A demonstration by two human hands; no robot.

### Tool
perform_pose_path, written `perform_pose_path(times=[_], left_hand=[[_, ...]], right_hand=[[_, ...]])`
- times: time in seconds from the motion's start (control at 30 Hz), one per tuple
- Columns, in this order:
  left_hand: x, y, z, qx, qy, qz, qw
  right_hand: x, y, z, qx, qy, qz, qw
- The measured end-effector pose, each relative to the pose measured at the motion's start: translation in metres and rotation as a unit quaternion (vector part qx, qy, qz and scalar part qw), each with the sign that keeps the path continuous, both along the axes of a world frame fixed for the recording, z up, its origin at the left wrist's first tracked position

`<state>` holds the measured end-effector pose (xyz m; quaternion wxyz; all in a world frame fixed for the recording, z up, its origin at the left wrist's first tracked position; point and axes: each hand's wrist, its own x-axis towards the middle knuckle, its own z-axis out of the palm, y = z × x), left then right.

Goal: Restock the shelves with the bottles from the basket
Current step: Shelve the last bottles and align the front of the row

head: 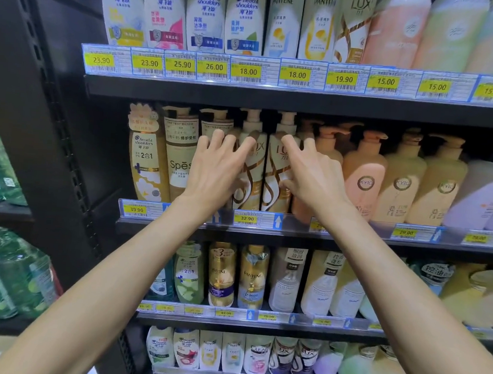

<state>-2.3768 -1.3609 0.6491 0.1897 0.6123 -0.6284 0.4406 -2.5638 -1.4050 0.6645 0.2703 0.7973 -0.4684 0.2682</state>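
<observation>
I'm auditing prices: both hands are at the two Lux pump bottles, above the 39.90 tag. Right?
No. The head view shows the left hand and right hand at the two Lux pump bottles, but the tag below them reads 32.90.

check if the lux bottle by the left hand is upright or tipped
Upright: the Lux bottle stands straight, pump on top, left hand touching it.

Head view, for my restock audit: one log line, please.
left hand: open, touching left Lux bottle | right hand: open, touching right Lux bottle
</observation>
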Motion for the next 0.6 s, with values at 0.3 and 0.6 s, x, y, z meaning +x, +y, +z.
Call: perform_pose_path(times=[0.3, 0.6], left_hand=[[0.003, -0.002, -0.001, -0.005, 0.004, -0.007, 1.0], [0.003, -0.003, -0.001, 0.002, 0.01, -0.006, 1.0]], right_hand=[[0.0, -0.004, -0.001, -0.015, 0.009, 0.006, 1.0], [0.0, -0.011, -0.004, -0.022, 0.008, 0.007, 1.0]])
